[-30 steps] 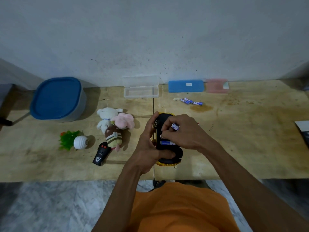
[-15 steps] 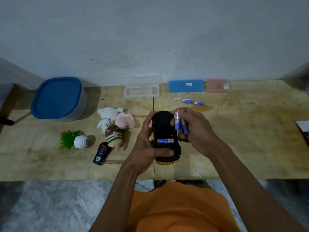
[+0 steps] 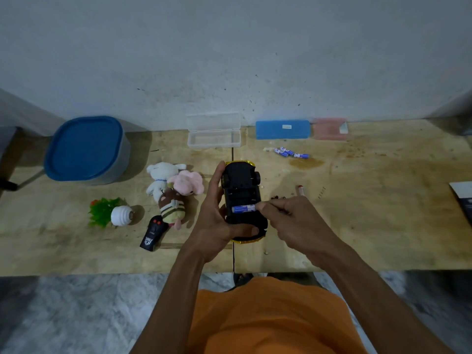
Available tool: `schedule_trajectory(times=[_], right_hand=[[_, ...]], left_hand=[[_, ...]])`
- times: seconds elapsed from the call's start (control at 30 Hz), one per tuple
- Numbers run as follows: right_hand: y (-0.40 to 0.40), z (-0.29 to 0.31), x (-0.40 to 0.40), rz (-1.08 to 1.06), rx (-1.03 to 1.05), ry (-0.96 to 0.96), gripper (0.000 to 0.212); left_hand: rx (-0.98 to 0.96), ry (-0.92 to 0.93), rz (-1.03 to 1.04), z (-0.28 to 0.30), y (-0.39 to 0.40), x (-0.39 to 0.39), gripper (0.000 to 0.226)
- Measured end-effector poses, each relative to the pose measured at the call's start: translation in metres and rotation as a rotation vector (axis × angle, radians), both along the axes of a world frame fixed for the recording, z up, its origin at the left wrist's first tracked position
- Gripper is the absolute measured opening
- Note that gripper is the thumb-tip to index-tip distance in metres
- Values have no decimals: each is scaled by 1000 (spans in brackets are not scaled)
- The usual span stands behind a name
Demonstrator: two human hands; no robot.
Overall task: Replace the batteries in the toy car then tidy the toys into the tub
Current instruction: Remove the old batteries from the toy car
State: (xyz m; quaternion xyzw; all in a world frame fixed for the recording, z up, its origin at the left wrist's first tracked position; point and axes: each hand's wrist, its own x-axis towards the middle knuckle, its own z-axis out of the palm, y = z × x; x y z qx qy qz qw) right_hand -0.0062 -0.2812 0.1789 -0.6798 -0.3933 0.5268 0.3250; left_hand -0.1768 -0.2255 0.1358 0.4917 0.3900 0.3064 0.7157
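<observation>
The toy car [image 3: 241, 186] lies upside down over the table, yellow body below, black underside up. My left hand [image 3: 217, 223] grips it from the left and the near end. One blue battery [image 3: 242, 208] sits across the open compartment. My right hand [image 3: 296, 221] has its fingers curled, with the fingertips pinching that battery's right end. Whether more batteries are in its palm is hidden. Several loose blue batteries [image 3: 291, 152] lie on the table behind the car. The tub [image 3: 86, 150], grey with a blue lid on, stands at the back left.
Left of the car lie a white plush [image 3: 161, 178], a pink plush [image 3: 187, 183], a striped plush [image 3: 171, 206], a black remote [image 3: 152, 235] and a tipped green plant in a white pot [image 3: 109, 213]. A clear open case [image 3: 214, 135], blue case [image 3: 282, 129] and pink case [image 3: 329, 129] line the wall.
My right hand, which held two batteries up beside the car, has dropped to the compartment and now touches the battery lying there. My left hand still holds the car.
</observation>
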Motion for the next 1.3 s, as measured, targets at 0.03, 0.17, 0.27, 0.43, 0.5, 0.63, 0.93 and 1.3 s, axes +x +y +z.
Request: schedule_trajectory(times=[0.03, 0.17, 0.27, 0.43, 0.5, 0.63, 0.93, 1.3], right_hand=[[0, 1, -1, -25, -30, 41, 27], [3, 2, -5, -180, -167, 275, 17], [3, 0, -8, -272, -205, 336, 15], [1, -7, -7, -330, -201, 357, 14], [1, -12, -9, -343, -174, 334, 15], [1, -20, -12, -330, -89, 266, 17], [0, -28, -17, -254, 129, 18, 2], [13, -35, -18, -173, 165, -41, 9]], left_hand=[[13, 4, 3, 0, -1, 1, 134], [46, 9, 17, -1, -2, 3, 133], [46, 16, 23, -3, -4, 3, 132], [17, 26, 52, -6, -7, 3, 132], [18, 23, 59, -6, -6, 3, 130], [8, 11, 59, -7, -4, 2, 130], [-46, -14, 60, -13, -5, 1, 130], [-87, -6, 30, -24, -2, 3, 131]])
